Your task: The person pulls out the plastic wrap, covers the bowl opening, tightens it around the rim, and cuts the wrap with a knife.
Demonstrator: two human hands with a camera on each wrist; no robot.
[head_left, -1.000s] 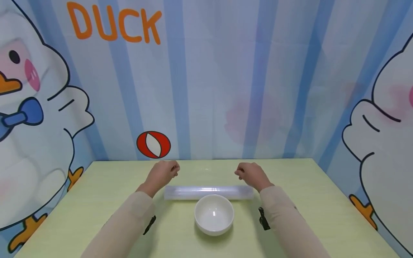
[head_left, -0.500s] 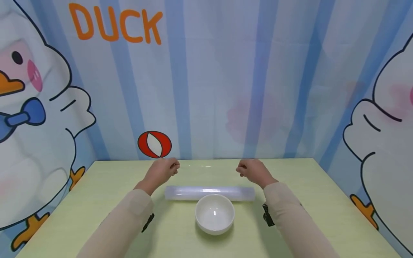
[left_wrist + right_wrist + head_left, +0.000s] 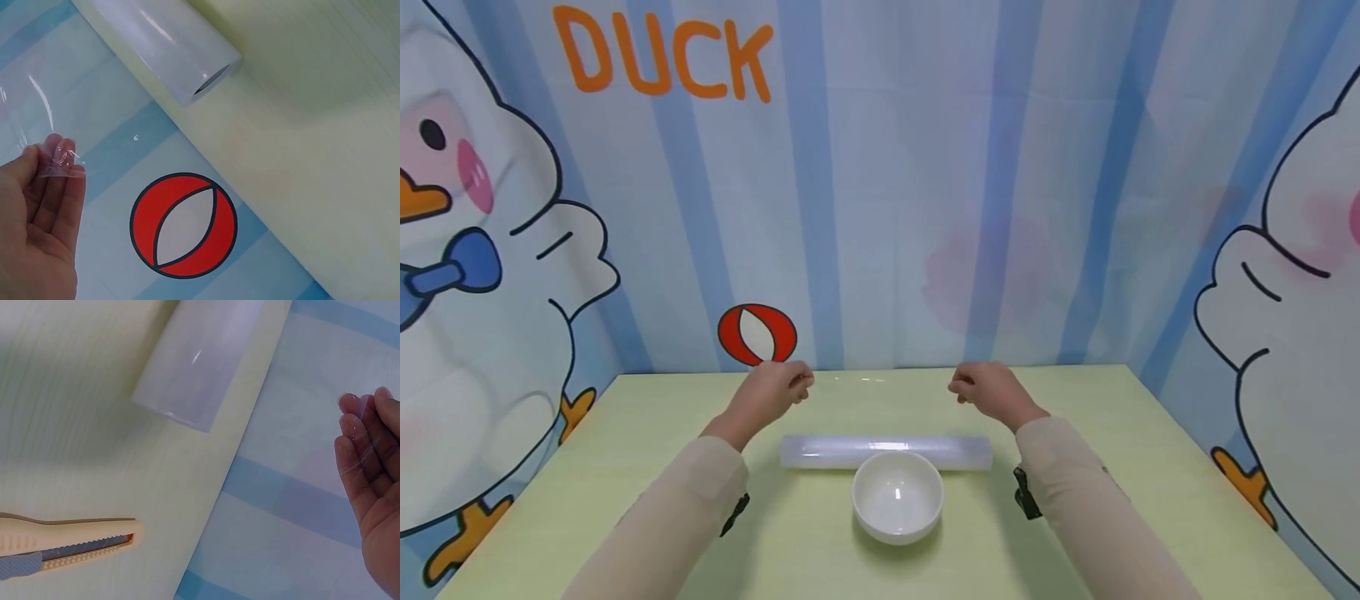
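My left hand [image 3: 767, 396] pinches an edge of clear plastic wrap [image 3: 41, 103] between thumb and fingers. The right hand [image 3: 992, 392] holds the other side, where the thin film shows over its fingertips in the right wrist view. Both hands are raised near the far edge of the table, spaced apart at a similar height. The film between them is almost invisible in the head view, apart from faint glints. Nearer to me lies the roll of plastic wrap [image 3: 820, 452], sideways on the table. A white bowl [image 3: 898, 504] stands upright in front of the roll.
A peach-coloured cutter with a serrated metal edge [image 3: 87, 545] lies on the table, seen in the right wrist view. The pale green table [image 3: 587, 467] meets a blue striped curtain [image 3: 895, 208] at its back edge, with curtain walls on both sides.
Both hands have risen slightly and moved farther away from me, still gripping the film. The bowl and the roll stay in place.
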